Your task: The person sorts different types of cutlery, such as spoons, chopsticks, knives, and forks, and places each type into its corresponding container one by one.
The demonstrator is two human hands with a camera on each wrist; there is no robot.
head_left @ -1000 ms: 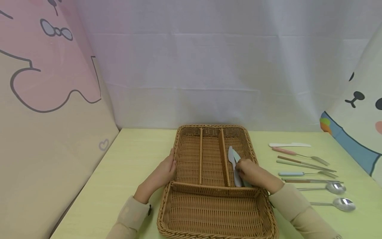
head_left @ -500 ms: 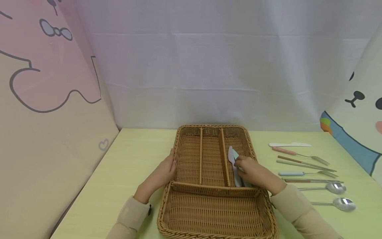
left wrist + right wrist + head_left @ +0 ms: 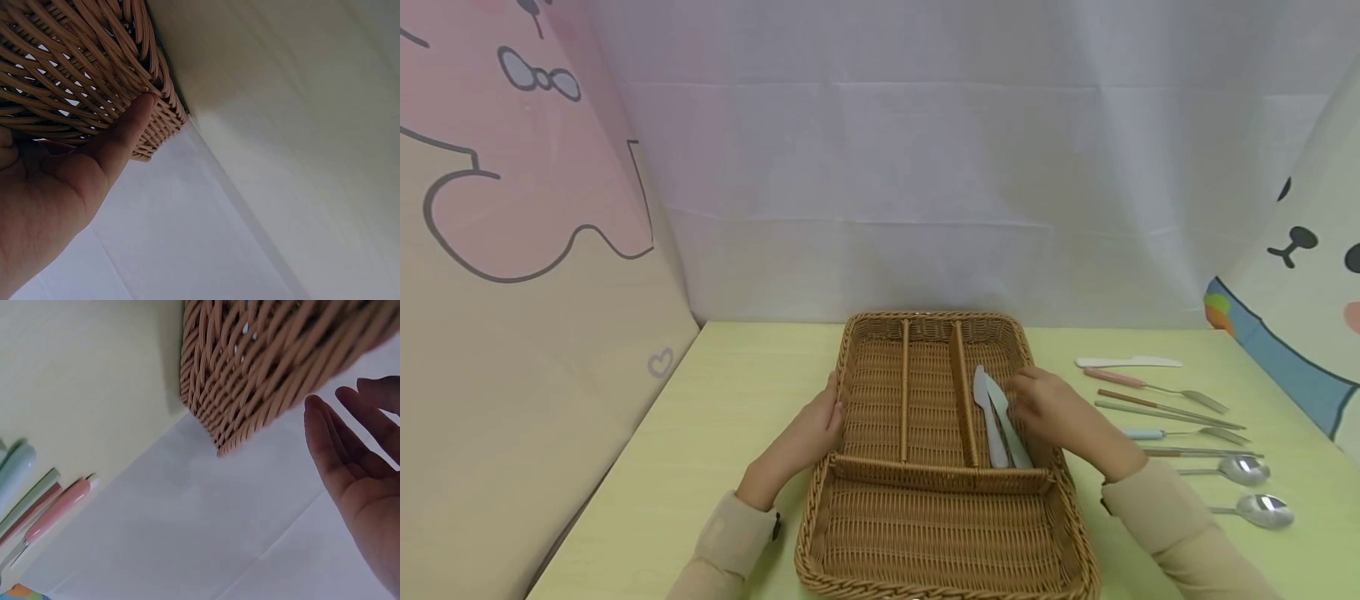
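A brown wicker basket [image 3: 936, 533] with several compartments stands in the middle of the table. In its right rear compartment lie two table knives side by side, a grey knife [image 3: 990, 417] and a mint-green knife [image 3: 1007, 421]. My left hand [image 3: 802, 432] rests against the outside of the basket's left wall; the left wrist view shows a finger [image 3: 128, 128] stretched along the weave. Over the right wall is my right hand [image 3: 1066, 417], its fingers loosely bent and holding nothing, just beside the mint-green knife. In the right wrist view the fingertips are apart, near the rim.
Right of the basket, cutlery lies in a column: a white knife [image 3: 1127, 362], a pink-handled fork [image 3: 1116, 379], chopsticks [image 3: 1165, 412], a blue-handled fork [image 3: 1145, 434], more chopsticks [image 3: 1198, 453] and two spoons [image 3: 1243, 471]. A white cloth [image 3: 880, 167] hangs behind the table.
My right hand has let go of the mint-green knife and lifted away to the right, uncovering it in the compartment. My left hand has stayed at the basket's left wall.
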